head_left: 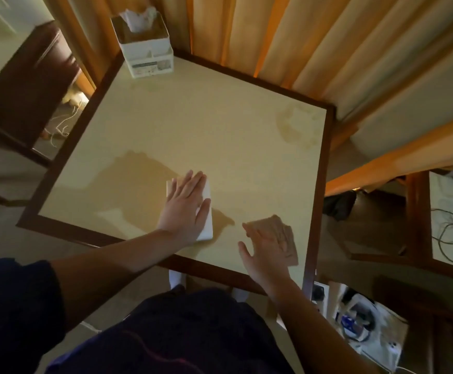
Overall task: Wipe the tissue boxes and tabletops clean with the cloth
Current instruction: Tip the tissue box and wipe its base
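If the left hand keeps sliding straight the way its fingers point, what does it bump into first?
Probably nothing on the table. The left hand, flat on the white cloth, points toward the far right part of the tabletop, which looks bare there. It would likely reach the dark table edge first, well right of the tissue box.

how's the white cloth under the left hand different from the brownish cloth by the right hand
Colour: the white cloth is plain white; the brownish cloth is tan.
Place: the white cloth lies nearer the middle of the tabletop; the brownish cloth lies near its right front corner.
Cover: the left hand lies flat across most of the white cloth; the right hand covers only the brownish cloth's left part.
Both lie flat on the tabletop.
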The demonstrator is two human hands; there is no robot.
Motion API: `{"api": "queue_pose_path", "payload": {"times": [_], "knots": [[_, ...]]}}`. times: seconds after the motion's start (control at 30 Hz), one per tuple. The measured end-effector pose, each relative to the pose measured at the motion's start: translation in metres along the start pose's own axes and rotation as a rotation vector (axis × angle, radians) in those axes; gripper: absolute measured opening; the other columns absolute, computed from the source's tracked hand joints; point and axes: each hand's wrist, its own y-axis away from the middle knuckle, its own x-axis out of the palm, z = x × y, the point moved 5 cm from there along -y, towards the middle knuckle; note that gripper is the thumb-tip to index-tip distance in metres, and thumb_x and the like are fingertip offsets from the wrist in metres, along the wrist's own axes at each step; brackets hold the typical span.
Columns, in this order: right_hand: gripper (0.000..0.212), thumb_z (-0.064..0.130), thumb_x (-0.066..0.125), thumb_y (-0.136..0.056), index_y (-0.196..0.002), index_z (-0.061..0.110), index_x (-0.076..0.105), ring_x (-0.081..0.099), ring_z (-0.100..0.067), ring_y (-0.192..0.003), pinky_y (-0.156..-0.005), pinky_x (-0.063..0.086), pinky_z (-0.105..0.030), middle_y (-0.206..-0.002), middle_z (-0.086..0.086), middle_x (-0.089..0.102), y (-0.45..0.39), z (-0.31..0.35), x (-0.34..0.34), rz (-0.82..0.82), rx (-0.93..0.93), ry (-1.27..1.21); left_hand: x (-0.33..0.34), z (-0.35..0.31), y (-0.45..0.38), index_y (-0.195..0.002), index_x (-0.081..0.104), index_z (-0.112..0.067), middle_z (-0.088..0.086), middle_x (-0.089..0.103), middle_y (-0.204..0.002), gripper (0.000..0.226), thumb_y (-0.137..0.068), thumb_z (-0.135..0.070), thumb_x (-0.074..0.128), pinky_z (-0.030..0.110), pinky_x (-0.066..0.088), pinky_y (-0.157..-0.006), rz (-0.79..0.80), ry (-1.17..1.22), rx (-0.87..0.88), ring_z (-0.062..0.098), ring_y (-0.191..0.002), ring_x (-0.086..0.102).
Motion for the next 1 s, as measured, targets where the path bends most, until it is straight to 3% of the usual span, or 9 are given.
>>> {"api": "queue_pose_path", "payload": {"times": [0.1,0.2,0.37,0.5,0.6,0.7,0.9,1.0], "knots": [[0.052,0.046,0.046,-0.107,-0.157,0.033,0.045,0.048,-0.016,-0.134,-0.117,0.032,-0.046,-0.142,0.009,0.058,-0.006,0.052,-0.031,-0.149,-0.125,-0.002,-0.012,0.009,0.005,-0.167,0.008,-0.023,-0.009,-0.001,-0.173,0.066,-0.107,-0.05,0.017,0.043,-0.013,-0.128,-0.02,0.021,0.012,0.012,-0.158,-0.016],[0.051,0.046,0.047,-0.105,-0.152,0.028,0.053,0.053,-0.018,-0.127,-0.107,0.041,-0.044,-0.134,0.008,0.065,-0.012,0.102,-0.047,-0.195,-0.216,0.035,-0.027,0.033,0.013,-0.167,0.007,-0.023,-0.01,-0.001,-0.172,0.065,-0.109,-0.045,0.025,0.048,-0.008,-0.129,-0.062,0.103,-0.1,0.014,-0.159,-0.014],[0.059,0.07,0.038,-0.098,-0.133,0.029,0.064,0.052,-0.022,-0.121,-0.099,0.038,-0.045,-0.129,0.007,0.065,-0.017,0.142,-0.031,-0.1,-0.198,0.245,-0.03,0.065,0.023,-0.167,0.008,-0.022,-0.008,0.008,-0.173,0.069,-0.109,-0.049,0.035,0.049,0.007,-0.131,0.068,0.222,-0.174,0.014,-0.16,0.0],[0.074,0.085,0.03,-0.091,-0.125,0.03,0.066,0.051,-0.023,-0.121,-0.095,0.032,-0.049,-0.127,0.008,0.063,-0.015,0.148,-0.028,-0.108,-0.137,0.327,-0.027,0.072,0.018,-0.167,0.01,-0.022,-0.007,0.011,-0.173,0.068,-0.109,-0.048,0.036,0.046,0.012,-0.13,0.091,0.256,-0.14,0.016,-0.159,0.005],[0.073,0.088,0.031,-0.088,-0.114,0.03,0.067,0.054,-0.024,-0.114,-0.091,0.032,-0.048,-0.119,0.007,0.066,-0.015,0.15,-0.028,-0.118,-0.109,0.357,-0.019,0.068,0.007,-0.166,0.016,-0.02,-0.006,0.012,-0.173,0.063,-0.111,-0.041,0.035,0.043,0.009,-0.131,0.124,0.241,-0.065,0.016,-0.16,0.006],[0.067,0.085,0.035,-0.09,-0.11,0.029,0.066,0.057,-0.022,-0.097,-0.087,0.037,-0.044,-0.099,0.005,0.065,-0.018,0.141,-0.035,-0.138,-0.039,0.319,-0.016,0.054,-0.006,-0.165,0.018,-0.019,-0.007,0.012,-0.173,0.062,-0.11,-0.041,0.037,0.039,0.002,-0.13,0.133,0.161,0.007,0.018,-0.16,0.005],[0.049,0.072,0.042,-0.091,-0.085,0.028,0.063,0.063,-0.014,-0.072,-0.088,0.052,-0.044,-0.073,0.011,0.061,-0.026,0.085,-0.04,-0.186,0.173,0.092,-0.002,0.009,-0.027,-0.165,0.019,-0.018,-0.003,0.016,-0.172,0.068,-0.107,-0.043,0.043,0.051,0.013,-0.128,0.183,-0.046,0.175,0.026,-0.16,0.01],[0.049,0.066,0.043,-0.096,-0.09,0.027,0.072,0.063,-0.009,-0.067,-0.072,0.057,-0.034,-0.072,0.012,0.065,-0.028,0.068,-0.031,-0.165,0.23,0.055,0.008,-0.011,-0.035,-0.164,0.021,-0.017,-0.002,0.015,-0.172,0.066,-0.106,-0.041,0.042,0.048,0.007,-0.129,0.224,-0.116,0.234,0.028,-0.159,0.008]]}}
